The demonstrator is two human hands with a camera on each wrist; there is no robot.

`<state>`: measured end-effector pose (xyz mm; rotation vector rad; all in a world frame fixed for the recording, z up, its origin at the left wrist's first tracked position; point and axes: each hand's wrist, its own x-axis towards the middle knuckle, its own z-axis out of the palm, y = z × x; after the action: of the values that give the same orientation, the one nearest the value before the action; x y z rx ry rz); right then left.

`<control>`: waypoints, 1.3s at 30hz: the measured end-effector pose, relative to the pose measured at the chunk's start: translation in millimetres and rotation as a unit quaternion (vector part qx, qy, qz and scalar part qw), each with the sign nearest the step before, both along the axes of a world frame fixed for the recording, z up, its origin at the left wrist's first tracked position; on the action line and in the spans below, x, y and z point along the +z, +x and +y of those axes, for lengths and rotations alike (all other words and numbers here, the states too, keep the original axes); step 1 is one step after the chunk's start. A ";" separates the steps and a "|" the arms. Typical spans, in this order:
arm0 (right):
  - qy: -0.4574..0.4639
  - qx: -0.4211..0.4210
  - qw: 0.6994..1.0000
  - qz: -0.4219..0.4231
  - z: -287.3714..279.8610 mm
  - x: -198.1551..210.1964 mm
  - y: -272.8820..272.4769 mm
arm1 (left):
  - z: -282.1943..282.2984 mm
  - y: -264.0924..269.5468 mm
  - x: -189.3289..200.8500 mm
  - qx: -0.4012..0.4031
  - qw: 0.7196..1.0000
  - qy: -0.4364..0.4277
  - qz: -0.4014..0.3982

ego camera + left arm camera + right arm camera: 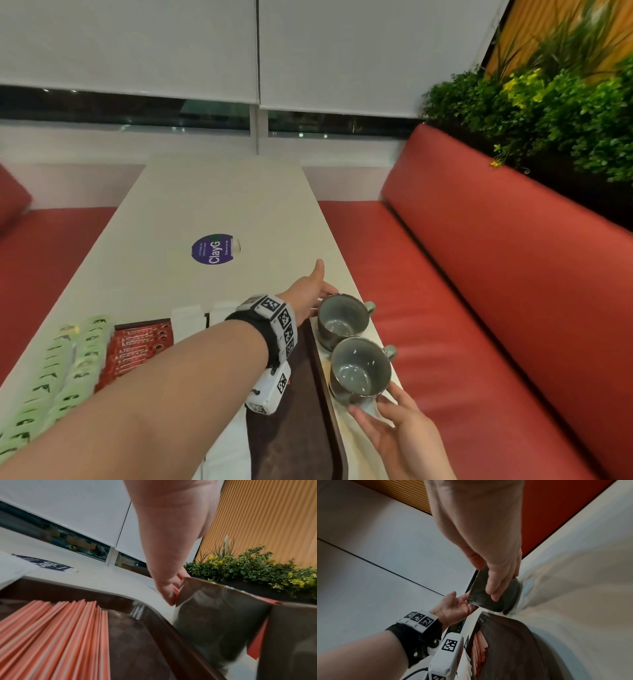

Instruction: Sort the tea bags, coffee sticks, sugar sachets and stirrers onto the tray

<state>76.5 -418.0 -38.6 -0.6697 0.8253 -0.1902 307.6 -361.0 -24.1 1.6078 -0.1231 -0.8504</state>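
Note:
A dark brown tray (301, 428) lies on the white table (212, 198). On its left part lie rows of green tea bags (68, 370), red coffee sticks (140, 346) and white sugar sachets (190, 317). Orange stirrers (51, 635) lie on the tray under my left wrist. Two grey cups stand right of the tray by the table edge. My left hand (320, 294) reaches across the tray, fingers against the far cup (339, 318), thumb stretched out. My right hand (380, 411) holds the near cup (359, 370) low on its wall, thumb opposite the fingers (493, 586).
A purple round sticker (214, 249) sits mid-table. A red bench (479, 274) runs along the table's right side, with green plants (548, 113) behind its backrest. Window blinds hang beyond the table's far end. The cups stand very near the table's right edge.

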 end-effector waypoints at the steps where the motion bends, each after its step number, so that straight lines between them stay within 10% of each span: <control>1: -0.003 -0.002 1.000 0.005 0.1 -0.1 0.4 | -0.4 -1.1 0.8 0.000 1.000 0.002 0.000; 16: -0.152 0.071 0.983 0.074 -6.1 13.1 -32.6 | 103.3 -52.0 60.6 0.032 0.983 0.052 -0.174; 20: -0.356 0.191 0.904 0.142 -0.3 4.9 -57.1 | 209.2 -117.9 84.8 0.063 0.946 0.142 -0.286; 26: -0.554 0.381 0.702 0.235 23.8 -23.3 -36.0 | 371.8 -171.9 44.5 0.196 0.840 0.415 -0.289; 29: -0.584 0.391 0.670 0.241 32.0 -33.1 -26.3 | 419.2 -167.6 -0.7 0.206 0.803 0.507 -0.237; 39: -0.638 0.419 0.598 0.244 42.9 -31.7 -22.1 | 422.2 -177.1 -52.1 0.213 0.843 0.463 -0.173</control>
<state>54.5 -375.0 -70.3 -2.5152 0.6870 0.3603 130.5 61.1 -76.1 2.5600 0.4558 -0.2286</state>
